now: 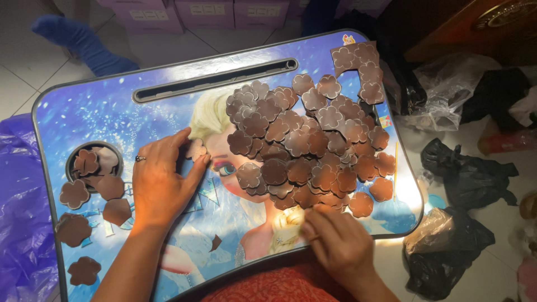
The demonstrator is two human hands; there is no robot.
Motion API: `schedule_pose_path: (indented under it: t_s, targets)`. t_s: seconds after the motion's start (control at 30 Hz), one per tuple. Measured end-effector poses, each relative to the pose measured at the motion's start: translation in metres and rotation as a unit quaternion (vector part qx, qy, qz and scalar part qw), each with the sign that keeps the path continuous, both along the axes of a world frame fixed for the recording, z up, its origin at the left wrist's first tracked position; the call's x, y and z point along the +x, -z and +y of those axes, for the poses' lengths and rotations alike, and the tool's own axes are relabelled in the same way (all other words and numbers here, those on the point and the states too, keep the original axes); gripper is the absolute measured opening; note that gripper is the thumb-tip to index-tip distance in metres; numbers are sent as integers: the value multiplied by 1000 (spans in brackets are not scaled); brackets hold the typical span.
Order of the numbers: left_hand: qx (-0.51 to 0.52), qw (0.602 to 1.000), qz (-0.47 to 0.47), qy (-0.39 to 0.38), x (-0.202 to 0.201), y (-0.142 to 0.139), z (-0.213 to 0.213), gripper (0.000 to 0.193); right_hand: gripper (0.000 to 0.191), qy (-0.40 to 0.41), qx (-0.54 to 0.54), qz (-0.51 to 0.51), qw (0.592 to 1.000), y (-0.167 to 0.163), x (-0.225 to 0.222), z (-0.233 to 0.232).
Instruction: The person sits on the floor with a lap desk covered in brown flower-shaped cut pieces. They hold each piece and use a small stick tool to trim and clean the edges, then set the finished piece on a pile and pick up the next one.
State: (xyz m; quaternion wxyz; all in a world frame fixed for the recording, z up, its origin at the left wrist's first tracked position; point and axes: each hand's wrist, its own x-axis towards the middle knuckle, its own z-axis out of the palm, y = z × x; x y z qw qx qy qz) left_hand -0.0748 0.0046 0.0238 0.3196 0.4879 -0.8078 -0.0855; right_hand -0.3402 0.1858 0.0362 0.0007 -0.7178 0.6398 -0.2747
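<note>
A big heap of brown flower-shaped cutouts (305,145) covers the right half of a blue picture-printed lap table (100,112). My left hand (162,179), a ring on one finger, rests on the table left of the heap; its fingertips pinch one pale brown flower cutout (196,150). My right hand (335,240) lies at the table's near edge, fingers curled down on the bottom edge of the heap. Several more cutouts (92,193) lie at the far left, some in the round cup recess (92,162).
A brown sheet with flower shapes (358,64) lies at the table's far right corner. Black plastic bags (464,179) and clear bags sit on the tiled floor to the right. Purple plastic (19,212) lies at the left. Boxes stand at the back.
</note>
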Motion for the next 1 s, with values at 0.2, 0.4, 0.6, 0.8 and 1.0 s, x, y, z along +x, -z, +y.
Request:
schedule_pose_path:
  t_s: [0.2,0.4,0.6,0.8,1.0]
  targets:
    - [-9,999,20,32,-5,-4,0,52,25,-114,-11,14,993,16,4,-2]
    - [-34,993,41,104,8,-10,1,56,19,-123,-81,55,988,31,10,-10]
    - [-90,963,67,243,22,-11,3,48,15,-98,-21,46,994,58,3,-7]
    - [-102,977,14,184,14,-21,32,44,15,-44,-26,-47,998,92,1,1]
    - [16,995,73,73,18,-10,68,69,15,-34,-3,-12,999,99,7,-19]
